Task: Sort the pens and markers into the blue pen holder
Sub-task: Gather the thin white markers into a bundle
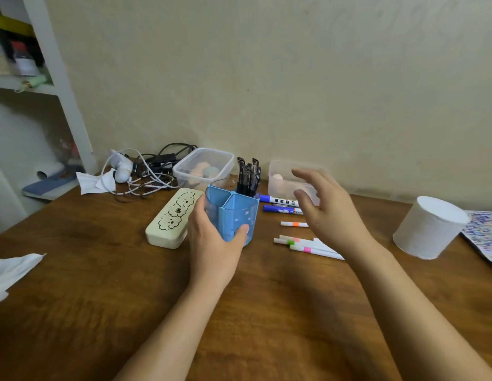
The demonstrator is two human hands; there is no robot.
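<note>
The blue pen holder (235,215) stands upright at the table's middle, divided into compartments. Several black pens (249,176) stand in its back right compartment. My left hand (212,240) wraps around the holder's left and front side. My right hand (326,210) hovers open above the table to the right, fingers spread, holding nothing. Under and beside it lie two blue-capped markers (279,204) and several thin white pens with coloured bands (302,244), one with an orange band (294,224).
A cream pencil case (170,218) lies left of the holder. Two clear plastic boxes (203,166) (283,177) stand behind by the wall, with tangled cables (145,171) further left. A white roll (429,226) stands at right. Tissue (11,270) lies at the left edge.
</note>
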